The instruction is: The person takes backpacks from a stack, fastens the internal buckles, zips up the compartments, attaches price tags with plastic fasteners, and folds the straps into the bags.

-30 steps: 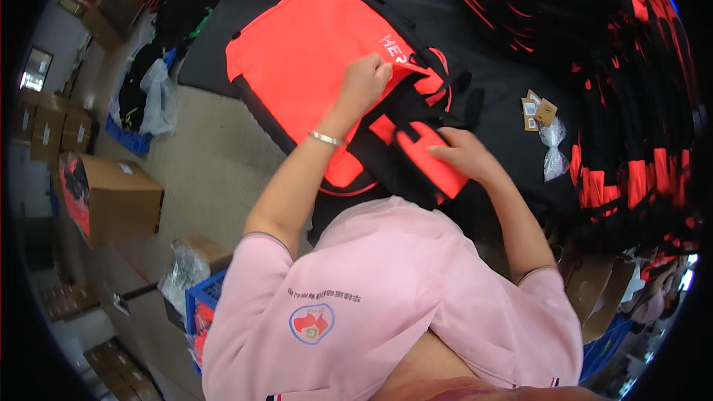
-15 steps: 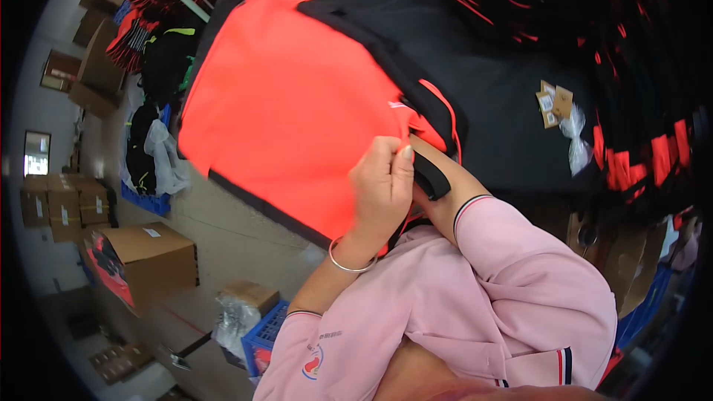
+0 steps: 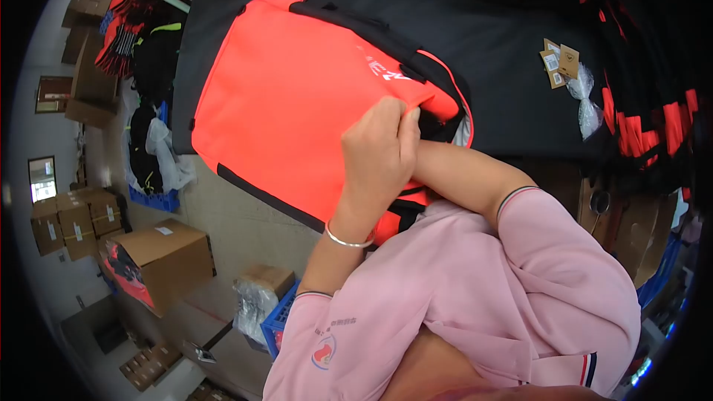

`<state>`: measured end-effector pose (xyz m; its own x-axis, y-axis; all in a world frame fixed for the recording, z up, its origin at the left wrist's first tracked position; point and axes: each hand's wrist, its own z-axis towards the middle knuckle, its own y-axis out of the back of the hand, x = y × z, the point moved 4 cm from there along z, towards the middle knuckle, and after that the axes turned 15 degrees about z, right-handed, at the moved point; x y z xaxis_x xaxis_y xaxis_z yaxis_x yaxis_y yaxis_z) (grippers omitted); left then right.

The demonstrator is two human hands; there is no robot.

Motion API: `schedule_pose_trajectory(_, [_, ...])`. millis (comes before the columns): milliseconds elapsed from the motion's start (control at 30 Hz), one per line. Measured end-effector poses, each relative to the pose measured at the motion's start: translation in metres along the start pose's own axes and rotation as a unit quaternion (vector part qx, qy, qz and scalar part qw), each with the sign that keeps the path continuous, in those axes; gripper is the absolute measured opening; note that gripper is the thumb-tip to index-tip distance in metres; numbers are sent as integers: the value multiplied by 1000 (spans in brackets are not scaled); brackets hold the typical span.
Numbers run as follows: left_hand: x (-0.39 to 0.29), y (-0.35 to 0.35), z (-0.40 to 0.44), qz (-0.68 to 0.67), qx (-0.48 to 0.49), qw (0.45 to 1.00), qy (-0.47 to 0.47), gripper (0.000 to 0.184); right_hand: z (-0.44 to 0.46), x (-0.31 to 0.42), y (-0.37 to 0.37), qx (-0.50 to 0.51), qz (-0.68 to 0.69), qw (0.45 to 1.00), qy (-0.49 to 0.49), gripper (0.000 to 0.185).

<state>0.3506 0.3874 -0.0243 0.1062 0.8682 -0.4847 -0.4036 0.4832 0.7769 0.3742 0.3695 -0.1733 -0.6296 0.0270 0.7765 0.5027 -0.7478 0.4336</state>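
Observation:
A bright orange-red and black bag (image 3: 290, 104) lies on the black-covered table and hangs over its near edge toward my body. My left hand (image 3: 382, 141), with a bangle at the wrist, is closed on the orange fabric at the edge of the bag's opening and pulls it up. White printing shows beside this edge. My right forearm (image 3: 468, 171) reaches into the opening behind my left hand. The right hand itself is hidden by the bag and the left hand, so its fingers do not show.
On the black table (image 3: 512, 96), cardboard tags (image 3: 561, 63) lie by a clear plastic bundle (image 3: 584, 104). Black and orange bags (image 3: 646, 134) are piled along the right. Cardboard boxes (image 3: 167, 260) and a blue crate (image 3: 278, 319) stand on the floor at left.
The bag's opening edge is lifted and more of the white printing shows. My left hand has risen slightly. The right forearm now lies flatter, and the black strap near it has gone from sight.

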Motion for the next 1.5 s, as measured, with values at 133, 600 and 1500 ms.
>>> schedule_pose_trajectory(133, [-31, 4, -22, -140, 21, 990, -20, 10, 46, -42, 35, -37, -24, 998, 34, 10])
schedule_pose_trajectory(600, [33, -35, 22, -241, 128, 953, 132, 17, -54, 75, 133, -44, -131, 990, 27, 29])
schedule_pose_trajectory(1500, [-8, -18, -8, -167, 41, 975, 138, 19, 22, 17, 98, 21, -131, 979, -157, 16])
